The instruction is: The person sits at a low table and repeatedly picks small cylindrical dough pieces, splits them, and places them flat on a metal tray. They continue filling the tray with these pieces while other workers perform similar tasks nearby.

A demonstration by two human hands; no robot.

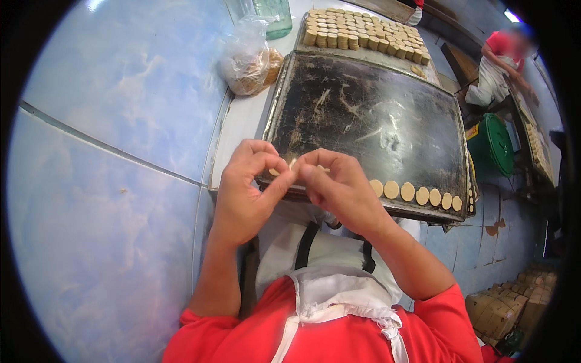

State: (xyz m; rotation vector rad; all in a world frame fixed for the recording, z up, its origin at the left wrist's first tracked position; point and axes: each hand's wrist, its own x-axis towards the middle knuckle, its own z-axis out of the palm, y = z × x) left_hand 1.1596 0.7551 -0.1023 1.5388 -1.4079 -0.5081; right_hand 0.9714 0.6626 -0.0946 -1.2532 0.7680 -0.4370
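Observation:
Over the near left corner of a dark, scratched baking tray (375,115), my two hands meet fingertip to fingertip. My left hand (242,196) pinches a thin pale piece of dough (292,164) between thumb and forefinger. On the same piece my right hand (348,193) closes its thumb and fingers, which hide most of it. A row of flat round dough discs (407,192) lies along the tray's near edge, to the right of my hands. Another pale disc (274,172) shows partly beside my left fingers.
Beyond the tray, many stacked dough discs (363,36) stand on a board. A plastic bag with brown contents (249,66) and a greenish clear container (273,18) are at the far left. To the right are a green lidded bin (493,145), a seated co-worker (499,69) and cardboard boxes (496,311).

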